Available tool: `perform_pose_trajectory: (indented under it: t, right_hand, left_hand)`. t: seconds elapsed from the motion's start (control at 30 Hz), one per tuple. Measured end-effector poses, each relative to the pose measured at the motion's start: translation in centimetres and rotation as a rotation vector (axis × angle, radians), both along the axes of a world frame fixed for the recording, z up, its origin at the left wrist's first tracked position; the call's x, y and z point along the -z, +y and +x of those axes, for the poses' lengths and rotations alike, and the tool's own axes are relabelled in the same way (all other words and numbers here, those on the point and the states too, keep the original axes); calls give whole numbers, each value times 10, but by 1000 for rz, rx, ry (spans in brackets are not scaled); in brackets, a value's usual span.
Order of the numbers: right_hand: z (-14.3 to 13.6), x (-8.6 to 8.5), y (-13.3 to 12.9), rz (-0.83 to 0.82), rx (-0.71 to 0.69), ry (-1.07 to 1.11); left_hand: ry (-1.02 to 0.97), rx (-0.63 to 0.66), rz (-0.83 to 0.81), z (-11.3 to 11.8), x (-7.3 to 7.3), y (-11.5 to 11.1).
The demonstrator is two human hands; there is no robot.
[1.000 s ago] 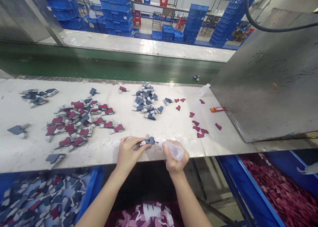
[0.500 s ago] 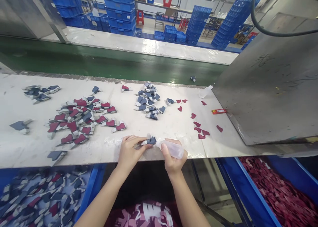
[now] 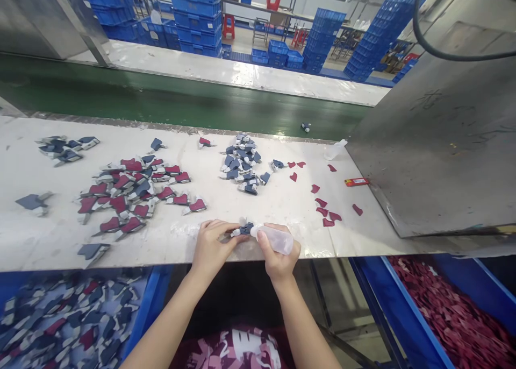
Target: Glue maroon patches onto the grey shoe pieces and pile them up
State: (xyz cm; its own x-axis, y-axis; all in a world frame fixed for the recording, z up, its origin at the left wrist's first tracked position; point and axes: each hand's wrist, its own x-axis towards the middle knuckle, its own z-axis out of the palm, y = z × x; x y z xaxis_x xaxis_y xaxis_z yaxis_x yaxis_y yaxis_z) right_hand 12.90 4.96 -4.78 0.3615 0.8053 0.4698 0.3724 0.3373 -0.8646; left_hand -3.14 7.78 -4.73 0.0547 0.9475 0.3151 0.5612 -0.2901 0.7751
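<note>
Pinching a small angular blue-and-white part (image 3: 246, 228) at the bench's near edge (image 3: 169, 257), the left hand (image 3: 212, 246) steadies it beside the translucent plastic bottle (image 3: 280, 240) the right hand (image 3: 279, 264) grips. Dispensing seems underway, needing steady alignment.

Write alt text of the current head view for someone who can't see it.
Left hand holds a small dark blue part at a white worktop; right hand points a translucent bottle at it. Piled blue and maroon parts lie beyond.

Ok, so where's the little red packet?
In the head view, the red packet lies toward the right of the white table, beside the metal panel, between two red pieces.
</note>
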Motion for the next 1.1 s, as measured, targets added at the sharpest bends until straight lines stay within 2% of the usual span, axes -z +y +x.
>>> perform_pose_trajectory:
  t: [0.27,0.53,0.77,0.87,1.0,1.1]
  right_hand:
    - [-1,-3,1,-16,-64,59]
    - [4,-5,-3,-64,-65,88]
    - [10,1,-8,-49,43,74]
    - [20,2,-6,-49,119,172]
    - [38,-5,3,-30,166,382]
    - [45,-13,9,-37,148,404]
  left_hand:
    - [-2,2,8,0,0,-1]
    - [-12,0,-18,1,-1,-1]
    - [-1,6,7,-1,1,-1]
    - [0,0,21,-1,3,-1]
    - [0,-1,31,-1,4,0]
    - [-1,-2,27,-1,3,0]
